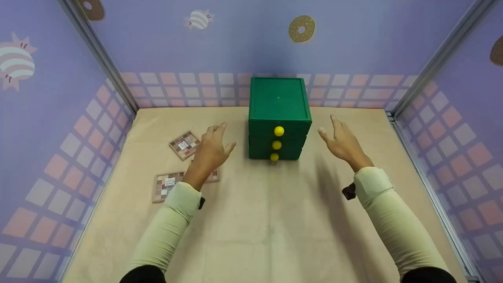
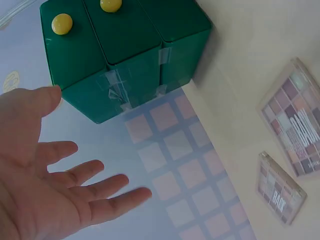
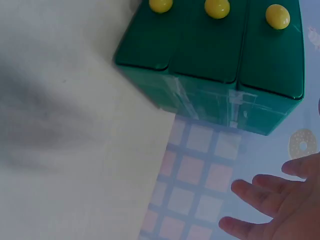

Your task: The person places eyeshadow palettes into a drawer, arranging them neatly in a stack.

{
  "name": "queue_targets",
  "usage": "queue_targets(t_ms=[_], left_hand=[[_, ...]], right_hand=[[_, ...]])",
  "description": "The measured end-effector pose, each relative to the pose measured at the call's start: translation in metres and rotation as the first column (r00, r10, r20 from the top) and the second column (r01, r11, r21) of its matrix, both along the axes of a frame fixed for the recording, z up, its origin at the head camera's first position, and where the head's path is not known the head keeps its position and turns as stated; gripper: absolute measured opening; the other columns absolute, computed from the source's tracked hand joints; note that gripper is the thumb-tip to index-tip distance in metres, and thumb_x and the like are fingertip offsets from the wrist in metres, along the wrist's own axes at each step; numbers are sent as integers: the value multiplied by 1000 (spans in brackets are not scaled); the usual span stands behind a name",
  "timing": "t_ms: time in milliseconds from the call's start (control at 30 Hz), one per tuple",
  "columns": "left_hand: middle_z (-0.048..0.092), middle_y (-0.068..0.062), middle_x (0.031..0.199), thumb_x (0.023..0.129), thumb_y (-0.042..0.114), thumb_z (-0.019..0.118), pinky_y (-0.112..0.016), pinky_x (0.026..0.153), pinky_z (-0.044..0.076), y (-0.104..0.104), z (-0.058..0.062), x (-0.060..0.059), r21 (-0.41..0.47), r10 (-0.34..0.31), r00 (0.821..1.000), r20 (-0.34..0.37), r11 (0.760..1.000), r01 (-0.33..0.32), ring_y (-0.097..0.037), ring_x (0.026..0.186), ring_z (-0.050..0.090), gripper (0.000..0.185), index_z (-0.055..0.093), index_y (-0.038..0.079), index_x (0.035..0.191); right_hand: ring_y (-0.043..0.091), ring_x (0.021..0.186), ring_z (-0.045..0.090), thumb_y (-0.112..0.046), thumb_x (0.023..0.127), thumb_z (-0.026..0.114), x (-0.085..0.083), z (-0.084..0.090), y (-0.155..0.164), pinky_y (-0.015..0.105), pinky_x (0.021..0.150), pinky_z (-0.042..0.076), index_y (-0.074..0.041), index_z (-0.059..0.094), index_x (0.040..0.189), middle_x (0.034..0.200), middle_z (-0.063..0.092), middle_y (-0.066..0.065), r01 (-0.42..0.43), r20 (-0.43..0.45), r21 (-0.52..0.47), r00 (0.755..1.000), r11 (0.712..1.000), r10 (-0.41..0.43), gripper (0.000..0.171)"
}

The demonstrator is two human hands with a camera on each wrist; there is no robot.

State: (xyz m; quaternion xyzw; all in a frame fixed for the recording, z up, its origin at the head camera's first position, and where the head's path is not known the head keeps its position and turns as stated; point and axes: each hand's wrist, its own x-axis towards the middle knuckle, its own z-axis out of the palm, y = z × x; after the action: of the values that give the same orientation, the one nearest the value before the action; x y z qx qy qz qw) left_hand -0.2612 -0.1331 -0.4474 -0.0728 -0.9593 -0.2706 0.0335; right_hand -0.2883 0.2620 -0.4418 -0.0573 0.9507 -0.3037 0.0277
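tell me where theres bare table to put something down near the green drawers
The widest bare patch of the table lies in front of the green drawer box, between the two sleeves. Right of the box, past the right hand, is bare too. Left is crowded: eyeshadow palettes lie beneath and beside the left hand.

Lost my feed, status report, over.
Both hands open, left hand, right hand, flanking green three-drawer chest, untouched. Drawers shut. Nothing between.

Staged recording booth, not a real room: printed backdrop walls w/ donut and bee cartoons + faux tile pattern, metal corner posts, beige cloth-covered worktop boxed in on three sides.
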Motion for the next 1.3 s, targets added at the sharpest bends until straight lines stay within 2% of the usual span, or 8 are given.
queue_targets(t_ms=[167,300,500,667,833,1000,1100,1300], left_hand=[[57,-22,142,101,35,63,-52,109,47,13,0,-1,109,-2,1000,-22,994,4,-39,132,57,58,48,6,149],[64,-19,136,101,36,61,-50,103,52,25,-1,-2,271,-22,998,52,962,8,-35,126,62,52,54,8,145],[68,-14,129,101,39,61,-44,93,58,43,-4,-2,508,-65,984,166,861,-29,-27,115,67,48,59,7,138],[67,-13,127,101,40,61,-44,90,60,62,-9,-3,638,-97,951,293,761,-119,-32,110,68,50,56,8,139],[67,-11,126,100,43,62,-41,88,61,84,-15,-6,681,-77,920,384,697,-226,-31,111,71,48,58,10,135],[71,-7,117,99,47,64,-37,81,62,109,-18,-14,702,-25,896,443,631,-330,-23,99,74,45,63,11,126],[72,-9,117,99,46,64,-36,81,62,121,-20,-18,715,0,883,469,587,-380,-21,95,75,45,63,10,125],[73,-11,118,100,42,64,-36,82,62,135,-21,-22,765,4,880,475,493,-415,-18,90,75,44,64,7,126]], right_hand=[[48,136,49,-51,108,35,-8,1,-11,62,114,37,-1,23,161,155,43,29,29,-45,-145,998,989,-36,74],[45,133,53,-48,108,35,-15,-1,-19,59,113,40,-1,30,158,150,49,28,65,-58,-218,995,974,-80,69],[41,120,65,-48,108,35,-21,-4,-27,56,106,47,-4,34,157,149,51,26,108,-16,-302,993,947,-118,66],[39,120,67,-47,108,36,-26,-7,-33,58,113,41,-11,35,158,150,51,23,170,66,-413,985,895,-157,62],[37,118,68,-48,108,39,-31,-12,-39,57,115,39,-13,37,158,148,54,21,205,115,-484,979,851,-170,61],[36,112,71,-46,106,44,-33,-13,-43,54,112,44,-14,45,154,145,58,17,215,110,-484,977,848,-185,57],[34,111,72,-46,106,45,-33,-11,-45,47,101,51,-16,47,153,144,60,16,230,130,-475,973,849,-191,56],[33,111,72,-48,105,45,-34,-9,-47,41,89,52,-18,46,153,140,62,17,257,178,-489,965,834,-193,56]])
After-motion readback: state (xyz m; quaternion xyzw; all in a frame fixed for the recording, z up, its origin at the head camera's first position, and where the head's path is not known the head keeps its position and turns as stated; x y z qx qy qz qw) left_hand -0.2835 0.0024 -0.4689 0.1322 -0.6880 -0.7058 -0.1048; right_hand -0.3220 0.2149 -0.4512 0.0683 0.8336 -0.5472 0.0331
